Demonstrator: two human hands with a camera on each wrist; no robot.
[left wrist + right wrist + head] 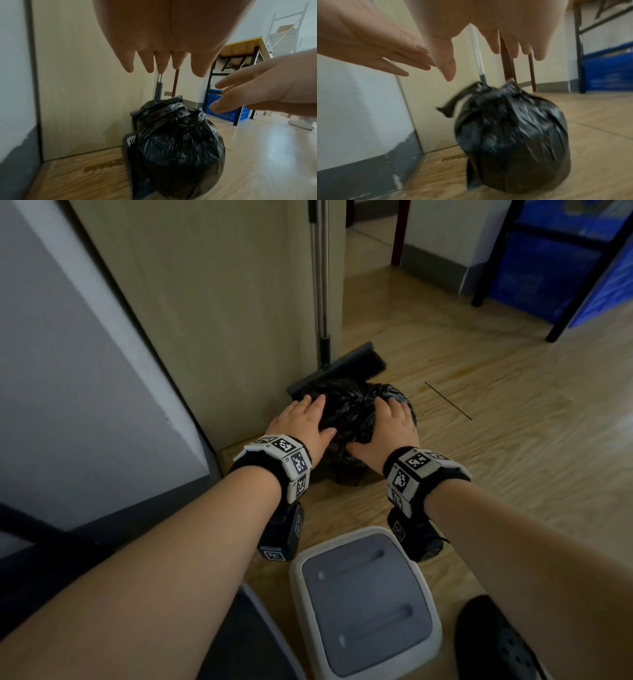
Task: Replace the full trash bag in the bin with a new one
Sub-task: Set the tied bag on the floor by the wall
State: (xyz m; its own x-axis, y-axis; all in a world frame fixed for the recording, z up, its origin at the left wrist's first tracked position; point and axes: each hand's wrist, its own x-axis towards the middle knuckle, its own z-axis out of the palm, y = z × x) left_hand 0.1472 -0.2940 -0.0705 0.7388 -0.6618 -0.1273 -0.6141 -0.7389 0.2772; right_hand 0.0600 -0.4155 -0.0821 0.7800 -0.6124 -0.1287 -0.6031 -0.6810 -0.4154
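The full black trash bag (356, 419) sits tied on the floor against the dustpan (127, 143) by the cabinet. Both hands hover above it, left hand (305, 422) and right hand (387, 428), fingers straight and loosely spread, gripping nothing. It looks soft, crinkly and light — best taken at the knotted neck; open floor lies to the right.
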